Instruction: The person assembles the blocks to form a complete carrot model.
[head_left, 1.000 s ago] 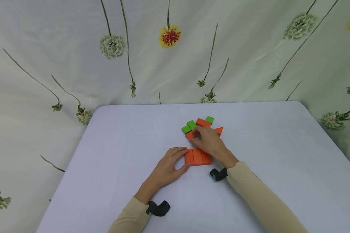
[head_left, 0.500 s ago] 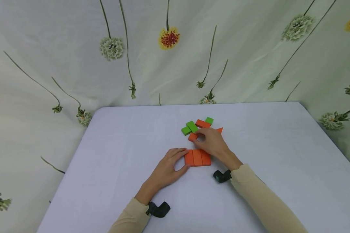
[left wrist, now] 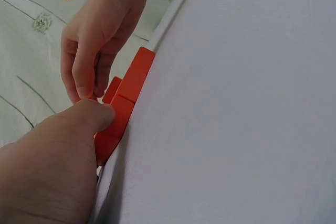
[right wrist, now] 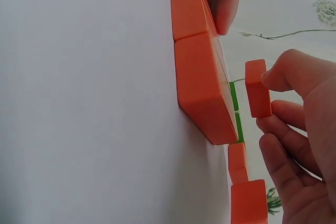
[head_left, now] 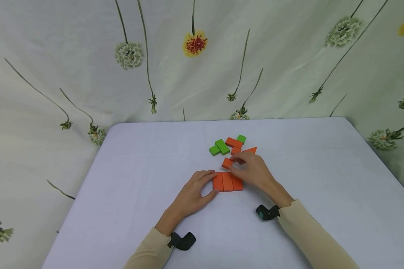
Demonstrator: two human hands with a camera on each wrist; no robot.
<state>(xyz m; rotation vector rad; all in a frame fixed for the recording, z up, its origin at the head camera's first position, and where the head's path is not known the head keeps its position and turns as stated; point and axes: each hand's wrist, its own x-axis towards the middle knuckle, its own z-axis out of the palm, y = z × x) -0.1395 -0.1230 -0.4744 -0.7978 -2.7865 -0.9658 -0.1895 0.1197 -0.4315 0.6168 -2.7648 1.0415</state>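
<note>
Three orange blocks [head_left: 227, 182] lie side by side in a row on the white-covered table. My left hand [head_left: 193, 194] holds the row's left end, fingers at the far edge and thumb at the near edge; its thumb [left wrist: 97, 115] touches the orange side in the left wrist view. Just beyond the row, my right hand [head_left: 252, 170] pinches a small orange block [head_left: 226, 163] between thumb and fingers. In the right wrist view that block [right wrist: 257, 90] appears raised above the table, apart from the row. The right hand's fingers partly cover the row's far right corner.
Behind the right hand lie green blocks [head_left: 222, 147], an orange block [head_left: 233, 142], a smaller orange block [head_left: 235, 150] and an orange triangle block [head_left: 251, 150], partly hidden. Another green block [head_left: 241, 138] lies farthest back. A flowered cloth [head_left: 289, 74] hangs beyond the table's far edge.
My right hand has drawn the small orange block away from the green blocks, rightward and nearer to the row. The left hand stays on the row.
</note>
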